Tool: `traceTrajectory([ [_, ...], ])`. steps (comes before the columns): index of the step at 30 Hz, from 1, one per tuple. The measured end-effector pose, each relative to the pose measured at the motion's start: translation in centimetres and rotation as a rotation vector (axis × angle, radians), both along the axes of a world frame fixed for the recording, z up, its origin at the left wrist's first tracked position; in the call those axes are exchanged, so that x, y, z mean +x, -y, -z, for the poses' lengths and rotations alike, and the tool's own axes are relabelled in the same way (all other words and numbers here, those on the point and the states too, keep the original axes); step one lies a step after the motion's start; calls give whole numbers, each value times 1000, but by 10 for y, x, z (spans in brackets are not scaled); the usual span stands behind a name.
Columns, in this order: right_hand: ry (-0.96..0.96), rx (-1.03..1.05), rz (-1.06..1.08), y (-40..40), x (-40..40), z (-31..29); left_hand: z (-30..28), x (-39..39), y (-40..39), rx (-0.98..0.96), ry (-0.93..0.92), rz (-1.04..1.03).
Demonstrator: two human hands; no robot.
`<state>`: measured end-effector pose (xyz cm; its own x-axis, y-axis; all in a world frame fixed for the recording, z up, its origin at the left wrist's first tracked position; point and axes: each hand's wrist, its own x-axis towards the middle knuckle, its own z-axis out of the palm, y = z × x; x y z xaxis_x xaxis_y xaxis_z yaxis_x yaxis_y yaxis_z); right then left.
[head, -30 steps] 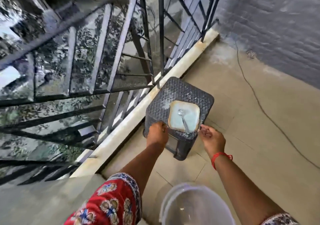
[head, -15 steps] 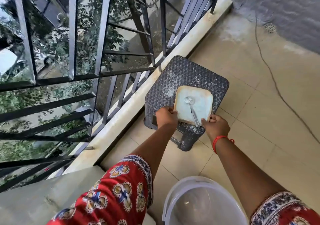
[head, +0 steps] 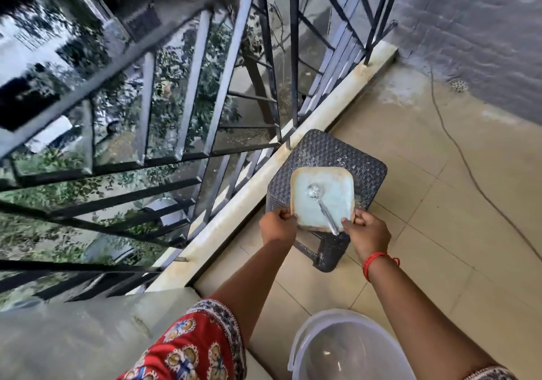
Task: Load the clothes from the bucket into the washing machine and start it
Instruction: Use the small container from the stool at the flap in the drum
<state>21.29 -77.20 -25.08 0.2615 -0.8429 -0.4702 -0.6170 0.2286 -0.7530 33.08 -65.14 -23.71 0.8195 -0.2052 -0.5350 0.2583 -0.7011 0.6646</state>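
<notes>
A square pale container (head: 328, 203) with a metal spoon (head: 321, 203) lying in it sits on a dark woven stool (head: 331, 151). My left hand (head: 277, 224) grips its near left corner. On the near right corner is my right hand (head: 366, 233), with a red thread around the wrist. A translucent white bucket (head: 343, 347) stands on the floor below my arms; no clothes show inside it. A pale flat surface (head: 88, 341) at the lower left may be the washing machine's top; I cannot tell.
A dark metal railing (head: 205, 101) runs along the left on a low pale kerb (head: 293, 159), with trees beyond it. Beige floor tiles (head: 440, 233) spread to the right. A grey wall (head: 484, 28) and a floor drain (head: 458, 84) are at the far right.
Both hands have closed on the container's near corners; a second ago they sat at the stool's front edge. The camera view has shifted and tilted.
</notes>
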Motion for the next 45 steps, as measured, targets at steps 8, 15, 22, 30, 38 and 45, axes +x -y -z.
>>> traceTrajectory([
  [8, 103, -43, -159, -72, -17, -115, -106, -26, -91, -88, 21, -177],
  [15, 240, -35, -391, -184, -37, -201, -199, -63, -216, -384, 50, -393],
  [22, 295, -95, -555, -325, -43, -256, -223, -101, -385, -523, 115, -519],
  [30, 390, -623, -1008, -478, -68, -288, -253, -172, -550, -405, 239, -727],
  [38, 195, -810, -1641, -608, -107, -303, -261, -250, -639, -419, 298, -867],
  [45, 193, -949, -1762, -648, -108, -296, -257, -274, -676, -326, 417, -929],
])
